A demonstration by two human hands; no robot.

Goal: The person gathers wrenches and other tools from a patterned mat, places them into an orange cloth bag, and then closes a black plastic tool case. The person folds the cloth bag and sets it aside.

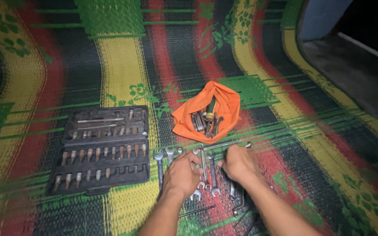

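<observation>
Several metal spanners (pixel 207 171) lie side by side on a striped woven mat (pixel 123 65). My left hand (pixel 181 175) rests palm down on the left ones, fingers curled over them. Just to their right, my right hand (pixel 240 164) presses on another spanner (pixel 237 144) that lies crosswise; whether either hand actually grips a tool is hidden under the fingers. Beyond the hands, an open orange cloth bag (pixel 207 112) holds more tools.
An open black socket and bit case (pixel 101 148) lies to the left of the hands. Thin bent rods (pixel 241 214) lie near my right forearm. The mat's edge meets a dark concrete floor (pixel 355 70) at the upper right.
</observation>
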